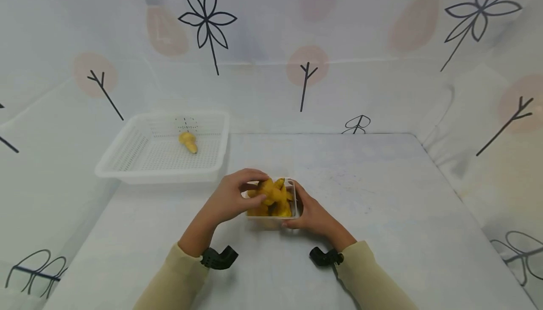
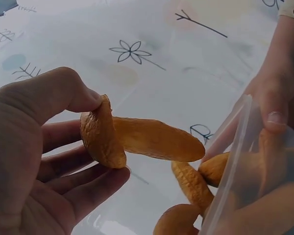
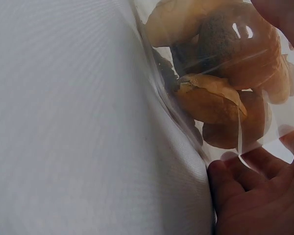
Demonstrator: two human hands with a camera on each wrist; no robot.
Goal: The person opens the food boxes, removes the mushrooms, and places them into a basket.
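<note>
In the head view, at lower centre, the left hand (image 1: 235,196) pinches one mushroom (image 1: 268,190) at one clear box (image 1: 265,224), the right hand (image 1: 313,215) grasping its right side. One basket (image 1: 203,174), left of centre, holds one mushroom (image 1: 188,142).

Left wrist view: single-mushroom handling seems in hand, likely calling for a firm pinch clear of the rim.

Right wrist view: boxed mushrooms (image 3: 210,100) overlap, uncountable, upper right.

The left sleeve (image 1: 180,274) and right sleeve (image 1: 370,274) are plain, pale khaki. Each ends by a black fitting (image 1: 219,260) — stubby, bent like an elbow.
</note>
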